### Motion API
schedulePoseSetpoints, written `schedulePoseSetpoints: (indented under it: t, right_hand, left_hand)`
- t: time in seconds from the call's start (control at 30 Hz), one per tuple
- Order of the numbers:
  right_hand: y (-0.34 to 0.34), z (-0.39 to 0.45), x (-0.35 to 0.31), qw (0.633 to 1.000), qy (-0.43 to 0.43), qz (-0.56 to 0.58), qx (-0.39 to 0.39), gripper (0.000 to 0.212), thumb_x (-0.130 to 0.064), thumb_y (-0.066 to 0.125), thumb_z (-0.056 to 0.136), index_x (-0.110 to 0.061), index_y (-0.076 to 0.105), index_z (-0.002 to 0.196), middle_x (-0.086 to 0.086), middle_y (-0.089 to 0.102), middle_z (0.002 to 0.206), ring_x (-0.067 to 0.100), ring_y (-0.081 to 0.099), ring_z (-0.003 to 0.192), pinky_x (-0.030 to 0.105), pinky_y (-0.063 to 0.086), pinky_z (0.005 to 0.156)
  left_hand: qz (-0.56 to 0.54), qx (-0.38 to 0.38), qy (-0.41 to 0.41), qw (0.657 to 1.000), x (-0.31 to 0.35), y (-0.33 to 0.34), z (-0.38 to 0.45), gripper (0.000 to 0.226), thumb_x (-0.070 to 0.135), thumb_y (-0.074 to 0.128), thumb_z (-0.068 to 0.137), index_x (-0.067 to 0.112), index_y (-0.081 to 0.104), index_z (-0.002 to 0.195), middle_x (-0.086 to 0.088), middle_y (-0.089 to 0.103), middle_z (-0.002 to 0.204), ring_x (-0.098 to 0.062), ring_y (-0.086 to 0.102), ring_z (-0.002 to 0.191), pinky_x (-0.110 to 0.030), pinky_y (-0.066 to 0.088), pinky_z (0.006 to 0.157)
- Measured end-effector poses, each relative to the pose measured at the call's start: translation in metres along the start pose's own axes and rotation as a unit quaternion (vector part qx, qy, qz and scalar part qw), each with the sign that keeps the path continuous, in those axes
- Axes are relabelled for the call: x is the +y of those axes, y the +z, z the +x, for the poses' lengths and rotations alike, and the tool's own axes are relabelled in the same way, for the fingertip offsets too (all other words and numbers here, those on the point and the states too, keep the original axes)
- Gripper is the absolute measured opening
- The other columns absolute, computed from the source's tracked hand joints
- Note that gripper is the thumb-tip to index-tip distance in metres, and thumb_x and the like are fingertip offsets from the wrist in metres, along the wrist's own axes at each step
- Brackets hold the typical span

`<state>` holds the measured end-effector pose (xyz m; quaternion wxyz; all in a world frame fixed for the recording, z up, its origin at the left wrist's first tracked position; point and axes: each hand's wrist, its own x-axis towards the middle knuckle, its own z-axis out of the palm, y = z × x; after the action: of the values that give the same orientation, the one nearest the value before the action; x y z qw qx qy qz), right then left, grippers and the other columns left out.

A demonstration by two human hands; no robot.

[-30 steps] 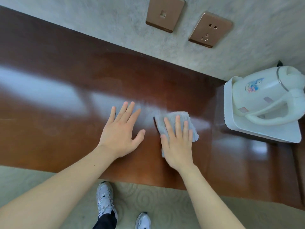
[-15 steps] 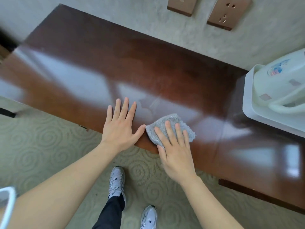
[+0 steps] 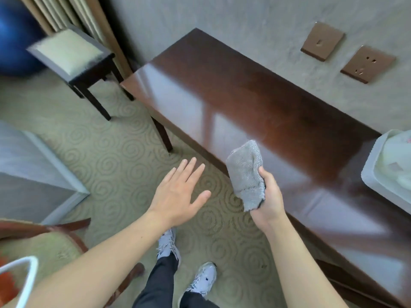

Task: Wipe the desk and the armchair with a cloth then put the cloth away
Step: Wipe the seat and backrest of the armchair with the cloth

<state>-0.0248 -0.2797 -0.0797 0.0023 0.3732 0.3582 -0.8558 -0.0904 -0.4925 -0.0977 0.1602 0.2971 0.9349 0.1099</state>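
Observation:
My right hand grips a folded grey cloth and holds it in the air just over the front edge of the dark glossy wooden desk. My left hand is open with fingers spread, palm down, hovering over the carpet to the left of the desk. An armchair with a red-brown wooden frame and pale green seat shows at the lower left, partly cut off by the frame edge.
A white tray with a kettle stands on the desk's right end. A dark stool with a pale cushion stands beyond the desk's left end, a blue ball behind it. A grey box-like piece sits at the left. Two brown wall plates hang above the desk.
My right hand has lifted the cloth off the desk and now grips it in the air. My left hand came off the desk over the carpet. The view swung left and back.

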Motion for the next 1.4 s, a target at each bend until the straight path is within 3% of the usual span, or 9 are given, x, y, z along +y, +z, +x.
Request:
schedulePoseSetpoints:
  t: [0.23, 0.37, 0.47, 0.6, 0.73, 1.0, 1.1, 1.27, 1.4]
  right_hand:
    - [0.12, -0.051, 0.079, 0.981, 0.154, -0.015, -0.121, 0.044, -0.041, 0.047, 0.096, -0.012, 0.074, 0.115, 0.01, 0.069, 0.121, 0.026, 0.064, 0.105, 0.04, 0.042, 0.093]
    - [0.18, -0.096, 0.15, 0.95, 0.237, -0.073, -0.192, 0.05, -0.045, 0.046, 0.097, -0.009, 0.071, 0.12, 0.011, 0.07, 0.122, 0.023, 0.07, 0.104, 0.034, 0.055, 0.085]
    - [0.21, -0.135, 0.213, 0.93, 0.261, -0.119, -0.23, 0.052, -0.046, 0.052, 0.09, -0.011, 0.067, 0.125, 0.011, 0.069, 0.125, 0.022, 0.069, 0.109, 0.035, 0.053, 0.088]
    - [0.23, -0.19, 0.297, 0.913, 0.283, -0.152, -0.252, 0.043, -0.045, 0.053, 0.089, -0.016, 0.077, 0.11, 0.009, 0.072, 0.118, 0.021, 0.071, 0.104, 0.034, 0.056, 0.083]
    - [0.241, -0.238, 0.373, 0.921, 0.269, -0.154, -0.235, 0.043, -0.046, 0.053, 0.09, -0.018, 0.075, 0.115, 0.007, 0.07, 0.122, 0.021, 0.069, 0.109, 0.039, 0.045, 0.1]
    - [0.254, -0.287, 0.508, 0.947, 0.224, -0.169, -0.16, 0.039, -0.04, 0.048, 0.098, -0.019, 0.071, 0.122, 0.007, 0.071, 0.122, 0.022, 0.069, 0.109, 0.039, 0.053, 0.094]
    - [0.251, -0.285, 0.543, 0.943, 0.193, -0.234, -0.133, 0.041, -0.041, 0.047, 0.1, -0.017, 0.063, 0.129, 0.005, 0.071, 0.122, 0.02, 0.067, 0.112, 0.037, 0.046, 0.098]
    - [0.243, -0.235, 0.584, 0.943, 0.099, -0.308, -0.079, 0.028, -0.041, 0.056, 0.097, -0.019, 0.068, 0.11, -0.01, 0.078, 0.09, 0.004, 0.073, 0.08, 0.026, 0.053, 0.071]
    - [0.243, -0.17, 0.61, 0.92, 0.028, -0.39, -0.031, 0.048, -0.048, 0.054, 0.097, -0.013, 0.064, 0.128, -0.001, 0.077, 0.095, 0.015, 0.073, 0.085, 0.034, 0.056, 0.08]
  left_hand:
    - [-0.023, 0.069, -0.145, 0.987, -0.079, -0.039, -0.134, 0.081, 0.07, 0.013, 0.093, 0.027, 0.016, 0.161, 0.003, 0.005, 0.17, -0.013, 0.0, 0.157, -0.032, 0.002, 0.126]
    - [-0.05, 0.099, -0.238, 0.965, -0.129, -0.042, -0.232, 0.078, 0.067, 0.021, 0.095, 0.024, 0.022, 0.16, 0.001, 0.013, 0.169, -0.015, 0.006, 0.156, -0.036, 0.01, 0.126]
    - [-0.055, 0.12, -0.301, 0.944, -0.163, -0.031, -0.309, 0.078, 0.067, 0.022, 0.095, 0.023, 0.023, 0.16, 0.0, 0.016, 0.168, -0.015, 0.01, 0.156, -0.036, 0.013, 0.126]
    - [-0.093, 0.145, -0.356, 0.918, -0.2, -0.004, -0.413, 0.079, 0.067, 0.021, 0.095, 0.022, 0.023, 0.16, 0.003, 0.014, 0.168, -0.014, 0.008, 0.156, -0.032, 0.007, 0.125]
    - [-0.184, 0.167, -0.417, 0.874, -0.234, 0.038, -0.519, 0.084, 0.073, 0.013, 0.091, 0.026, 0.015, 0.161, 0.009, 0.006, 0.169, -0.007, 0.0, 0.155, -0.039, 0.013, 0.127]
    - [-0.208, 0.084, -0.492, 0.841, -0.293, 0.121, -0.668, 0.089, 0.077, 0.005, 0.087, 0.028, 0.007, 0.162, 0.008, -0.003, 0.169, -0.009, -0.002, 0.156, -0.035, 0.011, 0.127]
    - [-0.207, 0.063, -0.501, 0.838, -0.313, 0.151, -0.684, 0.09, 0.079, 0.001, 0.088, 0.027, 0.006, 0.162, 0.007, -0.004, 0.17, -0.01, -0.005, 0.156, -0.036, 0.009, 0.127]
    - [-0.209, 0.058, -0.519, 0.827, -0.346, 0.206, -0.67, 0.1, 0.086, -0.009, 0.079, 0.03, 0.001, 0.161, 0.008, -0.011, 0.169, -0.01, -0.011, 0.154, -0.038, 0.006, 0.124]
    - [-0.211, 0.082, -0.535, 0.814, -0.384, 0.257, -0.636, 0.104, 0.093, -0.002, 0.076, 0.031, -0.013, 0.159, 0.008, -0.028, 0.165, -0.011, -0.027, 0.15, -0.04, -0.003, 0.122]
